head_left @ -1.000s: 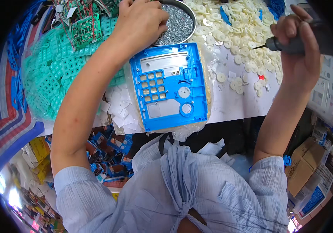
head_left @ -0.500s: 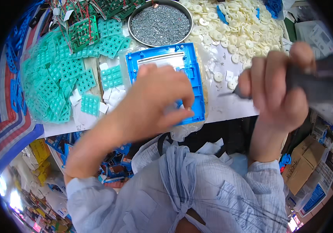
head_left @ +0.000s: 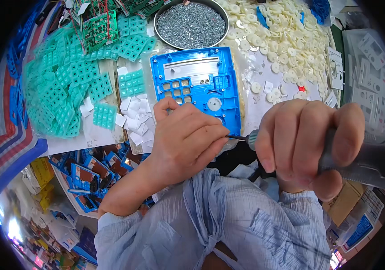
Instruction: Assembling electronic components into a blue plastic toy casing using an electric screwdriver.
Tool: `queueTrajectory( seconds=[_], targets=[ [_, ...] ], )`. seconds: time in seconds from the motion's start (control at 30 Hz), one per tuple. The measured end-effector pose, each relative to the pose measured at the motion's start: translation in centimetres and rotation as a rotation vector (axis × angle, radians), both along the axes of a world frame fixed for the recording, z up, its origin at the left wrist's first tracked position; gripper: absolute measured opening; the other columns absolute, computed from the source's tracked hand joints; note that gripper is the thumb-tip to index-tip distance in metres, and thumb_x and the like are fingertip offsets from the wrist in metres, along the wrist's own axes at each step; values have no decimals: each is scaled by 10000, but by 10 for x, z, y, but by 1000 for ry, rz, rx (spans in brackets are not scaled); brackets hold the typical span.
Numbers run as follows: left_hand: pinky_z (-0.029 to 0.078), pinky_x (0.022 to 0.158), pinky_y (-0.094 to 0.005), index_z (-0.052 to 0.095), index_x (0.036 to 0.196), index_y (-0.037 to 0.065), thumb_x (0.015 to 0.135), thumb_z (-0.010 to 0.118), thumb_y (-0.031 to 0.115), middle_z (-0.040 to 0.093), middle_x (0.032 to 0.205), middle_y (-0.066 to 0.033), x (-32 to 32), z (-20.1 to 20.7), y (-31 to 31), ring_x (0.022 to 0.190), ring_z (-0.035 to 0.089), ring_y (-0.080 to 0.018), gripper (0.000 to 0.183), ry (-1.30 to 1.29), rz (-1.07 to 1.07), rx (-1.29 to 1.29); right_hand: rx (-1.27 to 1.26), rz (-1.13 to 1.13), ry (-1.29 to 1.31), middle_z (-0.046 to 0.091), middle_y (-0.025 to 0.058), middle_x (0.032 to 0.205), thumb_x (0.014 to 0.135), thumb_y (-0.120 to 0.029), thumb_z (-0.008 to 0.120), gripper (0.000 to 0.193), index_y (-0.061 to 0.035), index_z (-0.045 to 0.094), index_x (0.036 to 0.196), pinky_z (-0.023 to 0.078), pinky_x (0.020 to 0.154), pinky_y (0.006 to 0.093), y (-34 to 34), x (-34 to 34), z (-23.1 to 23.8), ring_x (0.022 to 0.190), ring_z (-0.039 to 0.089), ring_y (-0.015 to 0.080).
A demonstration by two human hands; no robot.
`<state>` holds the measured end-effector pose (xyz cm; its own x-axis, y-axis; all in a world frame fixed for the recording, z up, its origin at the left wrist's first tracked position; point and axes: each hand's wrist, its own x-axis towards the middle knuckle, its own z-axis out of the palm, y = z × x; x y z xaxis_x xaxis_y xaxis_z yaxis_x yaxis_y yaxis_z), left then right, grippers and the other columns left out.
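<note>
A blue plastic housing (head_left: 235, 96) lies on the table in front of me, with its inner side up. It has a grid of square holes, a silver strip and a pale round disc (head_left: 214, 104) set in it. My left hand (head_left: 185, 139) is over its near edge, with thumb and fingertips pinched together; what they hold, if anything, is hidden. My right hand (head_left: 302, 139) grips a dark grey electric screwdriver (head_left: 363, 159). Its thin bit (head_left: 236, 137) points left and reaches the left fingertips.
Behind the housing stands a round metal pan (head_left: 227, 22) of small screws (head_left: 191, 26). Green rubber keypads (head_left: 62, 85) and white paper squares (head_left: 140, 123) lie left, circuit boards (head_left: 100, 31) behind them. Cream plastic discs (head_left: 282, 40) are heaped right. Blue assemblies (head_left: 86, 173) fill a container below left.
My right hand has brought the screwdriver left and nearer, its bit now at my left fingertips. My left hand has drawn back from over the housing and closed into a pinch, uncovering the square holes.
</note>
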<state>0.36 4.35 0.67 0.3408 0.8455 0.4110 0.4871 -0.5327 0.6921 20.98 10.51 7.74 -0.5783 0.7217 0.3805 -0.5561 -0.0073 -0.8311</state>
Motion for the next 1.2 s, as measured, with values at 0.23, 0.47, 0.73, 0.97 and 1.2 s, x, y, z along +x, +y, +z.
queueTrajectory(
  seconds=[0.23, 0.47, 0.73, 0.97, 1.2],
  targets=[
    [307, 975, -488, 705, 1003, 150, 722, 848, 268, 681, 1026, 29, 2, -6, 2, 943, 606, -192, 336, 117, 66, 29, 3, -52, -70, 571, -36, 712, 956, -285, 745, 321, -195, 528, 1174, 527, 627, 301, 1, -2, -3, 608, 556, 112],
    [210, 1146, -595, 720, 1015, 145, 777, 764, 421, 677, 1099, 49, -13, -10, 11, 1121, 592, -191, 366, 470, -24, 121, 45, -309, -153, 481, -1, 683, 962, -275, 733, 413, -126, 503, 1271, 461, 577, 320, 11, -18, -46, 584, 484, 130],
    [250, 1164, -583, 725, 930, 111, 780, 743, 341, 631, 1002, 27, -15, -13, 18, 1136, 574, -151, 275, 466, -79, 240, 301, -304, -352, 503, 43, 643, 938, -144, 737, 347, -59, 487, 1164, 495, 587, 353, 11, -30, -62, 575, 512, 165],
    [289, 1148, -553, 713, 914, 117, 843, 669, 266, 631, 942, 40, -22, -11, 24, 1018, 582, -166, 170, 497, -203, 269, 348, -190, -387, 575, 89, 736, 887, -13, 741, 281, -48, 509, 1041, 514, 634, 381, 10, -24, -66, 641, 553, 199],
    [361, 1046, -530, 700, 1082, 133, 786, 771, 260, 663, 1195, -32, -50, -12, 28, 1167, 567, -234, 330, 347, -101, 207, 98, -355, -98, 429, -38, 678, 937, -300, 711, 492, -72, 515, 1326, 417, 625, 312, 37, 0, -31, 633, 418, 110]
  ],
)
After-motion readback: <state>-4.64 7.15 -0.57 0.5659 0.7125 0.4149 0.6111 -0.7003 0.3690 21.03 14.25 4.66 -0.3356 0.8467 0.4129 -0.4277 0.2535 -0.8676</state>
